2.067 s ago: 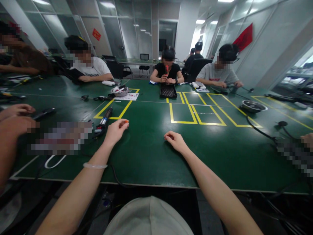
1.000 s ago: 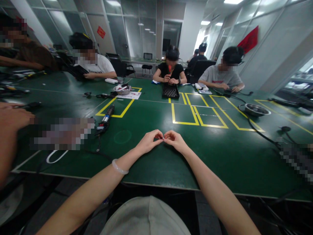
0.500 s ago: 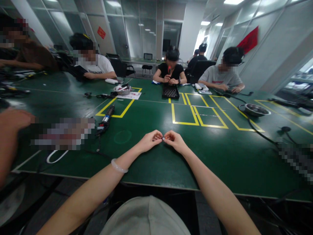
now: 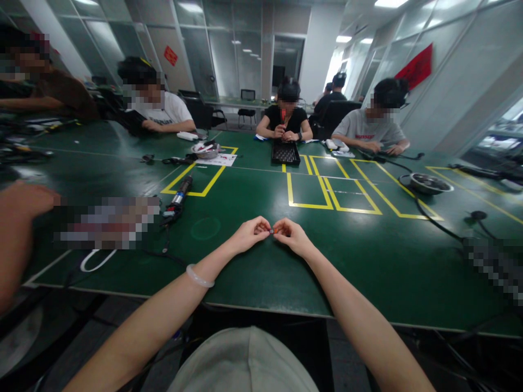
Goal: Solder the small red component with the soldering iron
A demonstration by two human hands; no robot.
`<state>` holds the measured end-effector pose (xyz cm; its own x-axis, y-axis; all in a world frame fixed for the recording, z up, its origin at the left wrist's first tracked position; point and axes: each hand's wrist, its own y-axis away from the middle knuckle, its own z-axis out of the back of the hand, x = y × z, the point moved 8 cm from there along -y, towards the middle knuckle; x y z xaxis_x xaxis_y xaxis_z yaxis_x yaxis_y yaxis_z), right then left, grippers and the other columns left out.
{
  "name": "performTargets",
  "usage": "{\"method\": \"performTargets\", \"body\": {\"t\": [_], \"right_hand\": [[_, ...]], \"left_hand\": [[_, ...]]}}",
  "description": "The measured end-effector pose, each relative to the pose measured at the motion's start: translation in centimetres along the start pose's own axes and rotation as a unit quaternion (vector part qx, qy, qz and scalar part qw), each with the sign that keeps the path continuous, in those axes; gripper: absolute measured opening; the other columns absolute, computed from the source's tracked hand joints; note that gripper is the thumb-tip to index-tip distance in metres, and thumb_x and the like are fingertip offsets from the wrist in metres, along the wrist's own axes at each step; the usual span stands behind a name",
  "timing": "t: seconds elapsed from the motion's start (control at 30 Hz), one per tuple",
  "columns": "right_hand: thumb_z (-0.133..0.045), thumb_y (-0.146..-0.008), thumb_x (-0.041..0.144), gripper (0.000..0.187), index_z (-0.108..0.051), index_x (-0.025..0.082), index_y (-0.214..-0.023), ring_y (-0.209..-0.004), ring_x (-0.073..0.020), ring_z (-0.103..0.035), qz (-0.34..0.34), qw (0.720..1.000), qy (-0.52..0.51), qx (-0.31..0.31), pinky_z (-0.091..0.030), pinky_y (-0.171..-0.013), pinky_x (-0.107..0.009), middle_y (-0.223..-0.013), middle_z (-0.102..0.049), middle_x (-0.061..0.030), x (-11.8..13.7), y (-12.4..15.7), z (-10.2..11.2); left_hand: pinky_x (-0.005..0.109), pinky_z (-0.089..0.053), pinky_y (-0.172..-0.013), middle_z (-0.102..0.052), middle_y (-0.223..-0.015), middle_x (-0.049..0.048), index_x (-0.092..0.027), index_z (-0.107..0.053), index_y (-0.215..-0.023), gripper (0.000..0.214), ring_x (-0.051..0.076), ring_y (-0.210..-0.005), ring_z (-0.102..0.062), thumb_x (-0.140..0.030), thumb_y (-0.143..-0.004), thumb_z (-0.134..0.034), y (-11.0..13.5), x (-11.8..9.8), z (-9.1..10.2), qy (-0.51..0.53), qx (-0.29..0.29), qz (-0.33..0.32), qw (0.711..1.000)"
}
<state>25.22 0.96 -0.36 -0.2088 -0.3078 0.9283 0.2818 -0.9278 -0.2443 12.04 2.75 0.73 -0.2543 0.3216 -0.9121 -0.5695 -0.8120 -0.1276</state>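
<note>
My left hand [image 4: 249, 235] and my right hand [image 4: 292, 235] meet fingertip to fingertip just above the green table [image 4: 253, 272], near its front edge. Both are closed in a pinch on a tiny part [image 4: 272, 231] with an orange-red end, held between them. The part is too small to name. A pale bangle [image 4: 200, 276] circles my left wrist.
An electric screwdriver [image 4: 178, 200] with its cable lies left of my hands, beside yellow taped boxes [image 4: 327, 190]. A black tray [image 4: 285, 152] and a metal bowl [image 4: 431, 183] stand farther off. Several people sit round the table; another person's arm [image 4: 16, 228] reaches in at the left.
My left hand came in from the left near the screwdriver and joined my right hand at the middle. Since then both hands have stayed pinched together, barely shifting.
</note>
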Motion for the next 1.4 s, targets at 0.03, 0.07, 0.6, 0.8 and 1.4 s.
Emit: {"method": "performTargets", "body": {"t": [0.03, 0.07, 0.6, 0.8, 1.4], "right_hand": [[-0.065, -0.077, 0.029, 0.020, -0.058, 0.018, -0.092, -0.061, -0.0104, -0.050, 0.004, 1.000, 0.012, 0.001, -0.041, -0.059, -0.024, -0.077, -0.060, 0.0009, 0.1, 0.0, 0.0], [-0.064, -0.077, 0.028, 0.019, -0.059, 0.018, -0.092, -0.061, -0.0106, -0.050, 0.009, 1.000, 0.024, 0.001, -0.041, -0.060, -0.024, -0.076, -0.060, 0.0010, 0.2, 0.0, 0.0], [-0.061, -0.080, 0.022, 0.014, -0.058, 0.018, -0.093, -0.063, -0.0112, -0.051, 0.035, 0.995, 0.090, 0.022, -0.041, -0.062, -0.024, -0.074, -0.059, 0.0019, 0.9, 0.2, -0.5], [-0.062, -0.078, 0.025, 0.018, -0.057, 0.018, -0.093, -0.061, -0.0109, -0.051, 0.009, 0.999, 0.049, -0.015, -0.041, -0.061, -0.024, -0.074, -0.059, 0.0016, -0.3, 0.0, 0.4], [-0.066, -0.077, 0.032, 0.023, -0.057, 0.018, -0.092, -0.059, -0.0097, -0.049, -0.021, 1.000, -0.010, -0.018, -0.040, -0.058, -0.023, -0.074, -0.058, 0.0014, -2.2, -0.3, 0.5]], "left_hand": [[0.026, -0.047, -0.073, -0.064, -0.089, 0.0034, -0.015, -0.059, -0.095, 0.022, 0.012, -0.079, -0.059, -0.030, -0.079, -0.062, 0.0, 0.0, 0.0, -0.002, 0.002, -0.003, 1.000], [0.026, -0.047, -0.073, -0.063, -0.089, 0.0030, -0.016, -0.059, -0.095, 0.021, 0.012, -0.079, -0.059, -0.030, -0.079, -0.062, 0.0, 0.0, -0.1, -0.004, 0.003, -0.006, 1.000], [0.024, -0.044, -0.065, -0.058, -0.080, -0.0011, -0.017, -0.055, -0.110, 0.035, 0.010, -0.069, -0.055, -0.034, -0.080, -0.063, 0.0, 1.1, -0.3, -0.025, 0.020, 0.004, 0.999], [0.033, -0.049, -0.083, -0.065, -0.098, 0.0061, -0.017, -0.050, -0.125, 0.049, 0.016, -0.087, -0.062, -0.039, -0.082, -0.060, -0.2, 0.3, 2.3, -0.017, -0.006, 0.010, 1.000], [0.042, -0.044, -0.088, -0.054, -0.127, 0.0208, -0.007, -0.043, -0.131, 0.058, 0.033, -0.111, -0.054, -0.043, -0.086, -0.052, 7.7, 8.5, 25.9, -0.559, -0.125, 0.351, 0.741]]}}
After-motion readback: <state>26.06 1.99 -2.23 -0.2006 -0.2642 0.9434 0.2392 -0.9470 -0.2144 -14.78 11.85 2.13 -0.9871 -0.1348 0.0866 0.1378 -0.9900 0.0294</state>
